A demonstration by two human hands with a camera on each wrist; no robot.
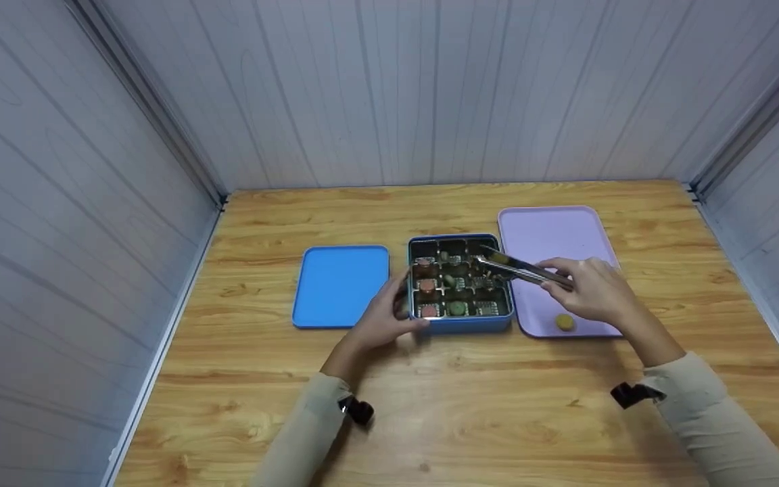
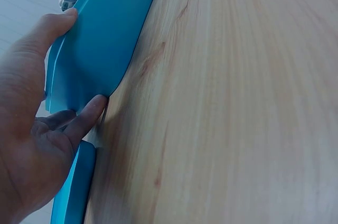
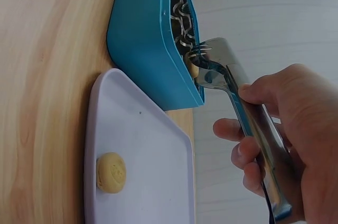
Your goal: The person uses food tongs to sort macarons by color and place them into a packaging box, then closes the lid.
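Note:
A blue box (image 1: 467, 326) with a divided insert stands in the middle of the table, with pinkish cookies (image 1: 428, 310) in its left column and green cookies (image 1: 458, 308) in its middle one. My left hand (image 1: 381, 321) grips the box's near left corner, thumb on the rim and fingers against the side in the left wrist view. In my right hand (image 1: 596, 291) are metal tongs (image 1: 531, 272), their tips inside the box's right column. A yellow cookie (image 3: 192, 68) sits at the tong tips, partly hidden by the box rim. Another round yellow cookie (image 3: 111, 173) lies on the lilac tray (image 3: 150, 145).
The lilac tray stands against the box's right side. Left of the box lies a flat blue lid (image 1: 339, 284), close to my left hand. Pale panel walls (image 1: 396, 95) enclose the wooden table (image 1: 430, 406) at the back and both sides.

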